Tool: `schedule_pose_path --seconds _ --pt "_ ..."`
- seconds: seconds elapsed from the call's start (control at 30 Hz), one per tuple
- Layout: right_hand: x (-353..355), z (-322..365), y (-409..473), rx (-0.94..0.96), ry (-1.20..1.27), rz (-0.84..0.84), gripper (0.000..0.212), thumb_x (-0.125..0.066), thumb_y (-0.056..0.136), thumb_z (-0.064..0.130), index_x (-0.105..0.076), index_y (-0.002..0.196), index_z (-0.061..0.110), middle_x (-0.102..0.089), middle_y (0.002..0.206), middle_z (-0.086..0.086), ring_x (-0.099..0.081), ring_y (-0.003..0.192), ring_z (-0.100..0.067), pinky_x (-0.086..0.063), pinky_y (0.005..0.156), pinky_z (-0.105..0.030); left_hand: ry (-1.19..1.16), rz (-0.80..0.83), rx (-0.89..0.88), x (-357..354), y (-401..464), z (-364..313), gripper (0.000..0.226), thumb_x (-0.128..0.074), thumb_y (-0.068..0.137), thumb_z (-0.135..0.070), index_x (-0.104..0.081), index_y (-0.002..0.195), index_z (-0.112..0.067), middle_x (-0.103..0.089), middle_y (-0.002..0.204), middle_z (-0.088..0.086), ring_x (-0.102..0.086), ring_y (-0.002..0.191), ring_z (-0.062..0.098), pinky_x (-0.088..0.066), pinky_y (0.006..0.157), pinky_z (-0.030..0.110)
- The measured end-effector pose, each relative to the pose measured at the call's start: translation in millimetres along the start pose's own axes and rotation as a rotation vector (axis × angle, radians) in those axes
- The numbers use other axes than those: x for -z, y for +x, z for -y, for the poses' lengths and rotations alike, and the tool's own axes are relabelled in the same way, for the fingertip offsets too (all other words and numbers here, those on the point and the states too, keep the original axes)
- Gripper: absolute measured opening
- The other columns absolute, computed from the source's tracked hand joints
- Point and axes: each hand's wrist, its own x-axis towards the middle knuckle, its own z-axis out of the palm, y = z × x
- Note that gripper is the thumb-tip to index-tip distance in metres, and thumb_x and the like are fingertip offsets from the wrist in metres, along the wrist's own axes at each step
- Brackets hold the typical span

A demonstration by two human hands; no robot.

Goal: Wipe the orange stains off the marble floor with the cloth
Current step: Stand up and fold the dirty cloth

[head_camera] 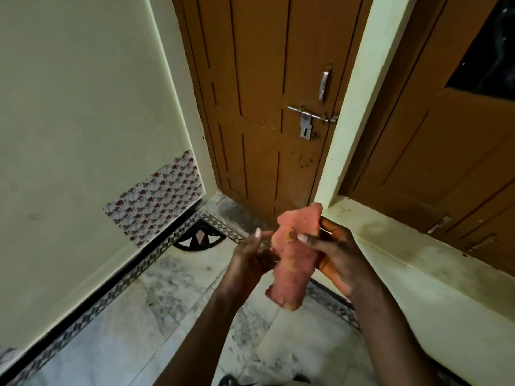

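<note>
The cloth [295, 254] hides the left hand's [252, 253] fingertips and part of the right hand's [338, 253] palm.

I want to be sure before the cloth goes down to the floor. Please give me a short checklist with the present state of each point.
1. Cloth held: ok. The right hand grips the pink cloth near its top.
2. Left hand helping: cannot tell. Its fingers reach to the cloth's edge; a firm grip is not visible.
3. Cloth ready for wiping: not ok. It hangs loose and crumpled in the air, not folded into a pad.
4. Cloth clean: not ok. It shows yellowish marks.
5. Orange stains located: cannot tell. None is clearly visible on the marble floor.
6. Floor free below the hands: ok. Nothing lies there.
</note>
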Motion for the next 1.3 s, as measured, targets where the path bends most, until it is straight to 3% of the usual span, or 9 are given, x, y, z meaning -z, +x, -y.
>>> schedule_pose_path --seconds 0.17,0.3,0.53,0.6,0.7,0.8,0.9,1.13,1.3 --pt "6 9 4 -0.008 -0.086 -0.082 0.054 -0.082 0.080 0.010 -0.070 0.133 0.015 -0.078 0.122 -0.008 -0.074 0.114 -0.027 -0.063 0.095 -0.046 -0.065 -0.049 -0.075 -5 1 -2 0.058 -0.084 0.081 -0.019 -0.063 0.132 -0.004 -0.071 0.119 0.024 -0.071 0.106 0.033 -0.062 0.081 0.039" --pt "12 11 8 -0.052 -0.236 -0.097 0.047 -0.084 0.084 0.014 -0.071 0.129 0.019 -0.080 0.116 -0.004 -0.075 0.112 -0.027 -0.060 0.101 -0.053 -0.005 -0.093 -0.111 -7 5 -3 0.059 -0.092 0.074 -0.004 -0.065 0.126 -0.005 -0.077 0.099 0.017 -0.076 0.097 0.029 -0.061 0.078 0.037" --pt "18 6 18 -0.059 -0.376 -0.131 0.058 -0.082 0.086 0.000 -0.066 0.139 0.014 -0.077 0.122 -0.013 -0.075 0.109 -0.029 -0.066 0.085 -0.042 0.091 -0.165 -0.071 -3 8 -1 0.071 -0.097 0.065 -0.011 -0.062 0.126 -0.007 -0.080 0.105 0.023 -0.077 0.100 0.034 -0.058 0.092 0.048" --pt "17 6 18 -0.034 -0.396 -0.125 0.059 -0.082 0.085 -0.003 -0.066 0.139 0.012 -0.078 0.118 -0.011 -0.077 0.102 -0.024 -0.066 0.077 -0.034 0.050 -0.166 -0.013 -5 8 -3 0.073 -0.093 0.066 -0.015 -0.059 0.130 -0.006 -0.079 0.105 0.028 -0.077 0.093 0.033 -0.061 0.085 0.045" --pt "16 6 18 -0.010 -0.462 -0.125 0.058 -0.085 0.081 -0.002 -0.068 0.135 0.012 -0.080 0.111 -0.006 -0.078 0.099 -0.023 -0.066 0.083 -0.043 -0.008 -0.144 0.084 -8 6 -7 0.075 -0.090 0.065 -0.015 -0.056 0.132 -0.003 -0.076 0.090 0.024 -0.073 0.066 0.024 -0.059 0.063 0.038" --pt "13 8 19 -0.002 -0.507 -0.134 0.056 -0.087 0.079 0.000 -0.070 0.130 0.017 -0.079 0.110 -0.002 -0.075 0.102 -0.024 -0.064 0.089 -0.046 -0.023 -0.143 0.124 -8 6 -8 0.076 -0.090 0.063 -0.008 -0.056 0.131 -0.002 -0.075 0.095 0.022 -0.073 0.065 0.025 -0.057 0.055 0.034" --pt "13 9 20 -0.010 -0.545 -0.151 0.059 -0.090 0.077 0.004 -0.070 0.131 0.018 -0.078 0.116 -0.006 -0.075 0.106 -0.027 -0.063 0.093 -0.051 -0.021 -0.177 0.075 -5 7 -6 0.076 -0.093 0.060 -0.008 -0.059 0.128 -0.002 -0.077 0.107 0.027 -0.076 0.079 0.030 -0.061 0.064 0.036" --pt "13 4 24 -0.044 -0.570 -0.275 0.066 -0.097 0.068 0.010 -0.072 0.129 0.009 -0.079 0.112 -0.010 -0.075 0.102 -0.034 -0.064 0.088 -0.055 0.120 -0.232 -0.099 3 5 -4 0.054 -0.095 0.069 -0.003 -0.059 0.110 -0.006 -0.079 0.095 0.027 -0.077 0.089 0.038 -0.060 0.089 0.051" --pt "5 -2 22 -0.017 -0.520 -0.342 0.073 -0.099 0.063 0.009 -0.072 0.130 0.006 -0.077 0.105 -0.006 -0.075 0.097 -0.033 -0.066 0.082 -0.049 0.183 -0.255 -0.144 5 1 -5 0.037 -0.084 0.081 0.005 -0.056 0.099 -0.010 -0.080 0.091 0.024 -0.078 0.093 0.042 -0.060 0.091 0.054"
